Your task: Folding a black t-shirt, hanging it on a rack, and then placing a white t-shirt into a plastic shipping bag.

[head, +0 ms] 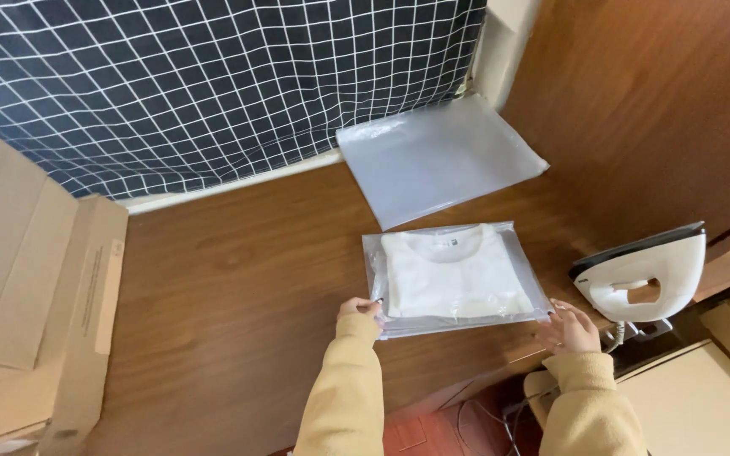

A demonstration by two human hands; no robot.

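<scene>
A folded white shirt sealed in a clear plastic bag (454, 274) lies flat on the brown wooden table (238, 295). My left hand (358, 308) pinches the bag's near left corner. Fingers spread, my right hand (568, 328) rests at the bag's near right corner, touching its edge. Both arms wear tan sleeves.
An empty clear plastic bag (437, 156) lies behind the packed one, near a dark blue checked curtain (213, 84). A white clothes iron (644, 274) stands upright at the right table edge. Cardboard boxes (35, 295) sit at the left. A wooden wall (652, 110) rises on the right.
</scene>
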